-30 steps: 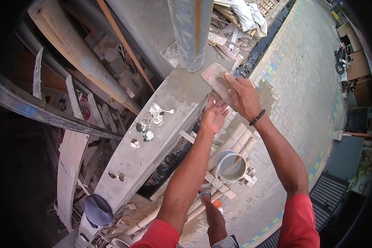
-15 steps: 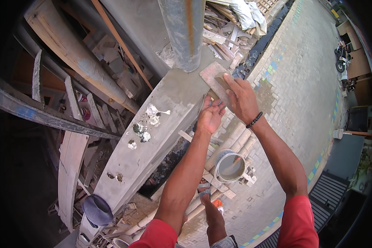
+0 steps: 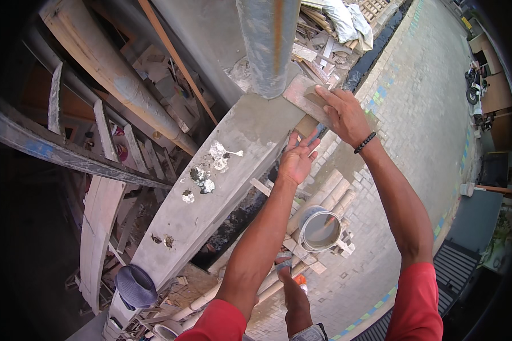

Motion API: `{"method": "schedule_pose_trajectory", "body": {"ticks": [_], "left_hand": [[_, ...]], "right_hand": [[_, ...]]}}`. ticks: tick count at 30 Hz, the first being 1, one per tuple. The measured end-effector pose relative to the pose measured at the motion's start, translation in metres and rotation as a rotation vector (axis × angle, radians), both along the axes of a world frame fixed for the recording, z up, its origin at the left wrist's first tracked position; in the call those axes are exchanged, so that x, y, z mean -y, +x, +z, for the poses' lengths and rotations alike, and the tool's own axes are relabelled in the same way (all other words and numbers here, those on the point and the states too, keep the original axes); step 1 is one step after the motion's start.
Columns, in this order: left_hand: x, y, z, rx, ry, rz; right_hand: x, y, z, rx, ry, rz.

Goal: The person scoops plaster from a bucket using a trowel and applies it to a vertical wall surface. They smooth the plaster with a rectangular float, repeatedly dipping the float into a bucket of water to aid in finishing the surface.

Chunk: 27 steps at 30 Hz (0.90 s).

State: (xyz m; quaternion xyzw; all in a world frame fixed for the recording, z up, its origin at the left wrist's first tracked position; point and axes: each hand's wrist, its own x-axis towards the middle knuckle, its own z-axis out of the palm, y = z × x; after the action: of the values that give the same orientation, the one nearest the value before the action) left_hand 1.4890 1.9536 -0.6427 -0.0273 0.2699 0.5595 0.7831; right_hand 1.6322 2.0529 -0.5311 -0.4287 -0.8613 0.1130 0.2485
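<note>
My right hand [image 3: 347, 116] is closed on a plastering float [image 3: 301, 94], whose flat, cement-smeared face lies at the outer edge of the concrete ledge [image 3: 233, 139], beside a grey pipe [image 3: 267, 51]. Just below it my left hand [image 3: 298, 162] is palm up with its fingers apart. Its fingertips reach a small brown flat piece [image 3: 307, 124] under the float; whether they grip it I cannot tell. Fresh, darker mortar covers the ledge around the pipe's foot. White and dark splotches [image 3: 219, 156] mark the ledge nearer to me.
A bucket of greyish liquid [image 3: 320, 228] stands by bamboo poles [image 3: 330, 190] below my arms. A dark cap [image 3: 135, 286] sits at the ledge's near end. Left of the ledge are curved timber frames [image 3: 102, 207]. Scrap wood [image 3: 318, 51] lies beyond the pipe, with brick paving [image 3: 404, 170] to the right.
The whole view has shifted slightly right. The float has drawn a little toward the ledge's outer edge, and more of the brown piece shows beneath it. My left hand's fingers have spread wider.
</note>
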Motion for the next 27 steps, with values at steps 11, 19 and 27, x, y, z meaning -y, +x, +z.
{"method": "schedule_pose_trajectory", "body": {"ticks": [11, 19, 27], "left_hand": [[0.003, -0.008, -0.015, 0.109, 0.109, 0.076], [0.002, -0.005, 0.002, -0.057, 0.016, -0.022], [-0.001, -0.003, -0.003, -0.035, 0.042, -0.036]], "right_hand": [[0.084, -0.041, 0.014, -0.071, -0.123, 0.243], [0.012, -0.001, 0.015, -0.116, 0.057, -0.252], [-0.017, -0.053, -0.003, -0.011, 0.070, -0.220]]}}
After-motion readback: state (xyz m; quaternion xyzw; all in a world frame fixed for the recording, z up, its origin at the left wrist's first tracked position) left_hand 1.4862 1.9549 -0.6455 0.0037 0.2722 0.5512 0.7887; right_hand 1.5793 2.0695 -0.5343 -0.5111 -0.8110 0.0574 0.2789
